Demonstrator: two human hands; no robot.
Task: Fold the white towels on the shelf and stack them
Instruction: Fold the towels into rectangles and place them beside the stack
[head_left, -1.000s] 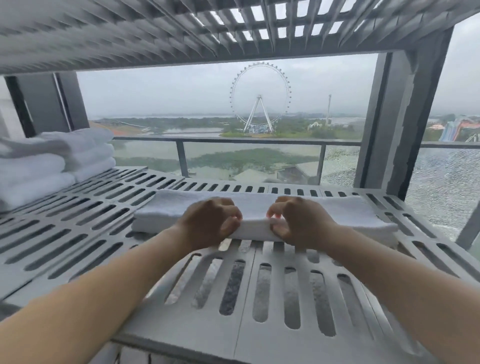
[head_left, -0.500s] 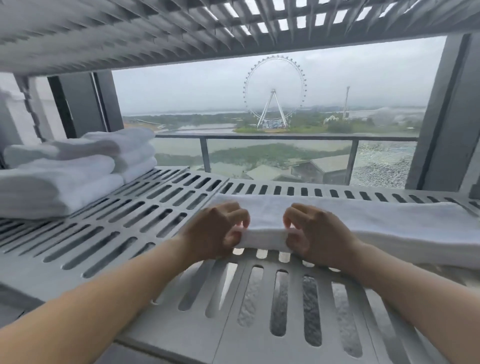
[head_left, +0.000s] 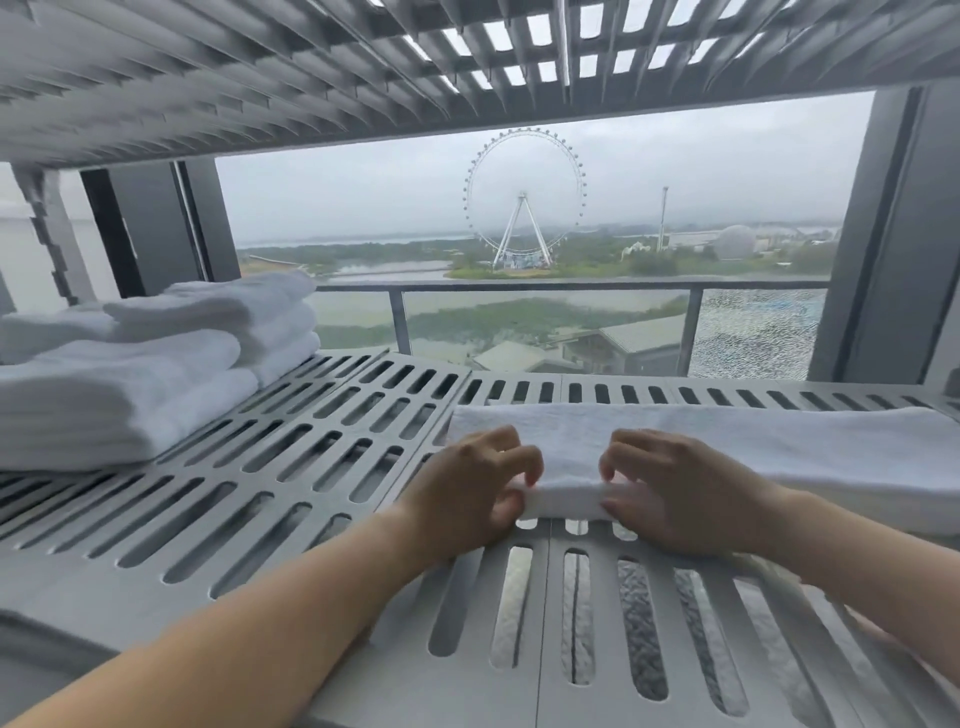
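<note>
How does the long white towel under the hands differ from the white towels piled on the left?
The long white towel lies alone as a low strip, gripped by the left hand and right hand. The piled white towels are compact, stacked, untouched. Both lie on the slotted grey shelf.

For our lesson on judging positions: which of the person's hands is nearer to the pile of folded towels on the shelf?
Left. The left hand pinches the long towel on the side facing the pile; the right hand pinches it farther right.
</note>
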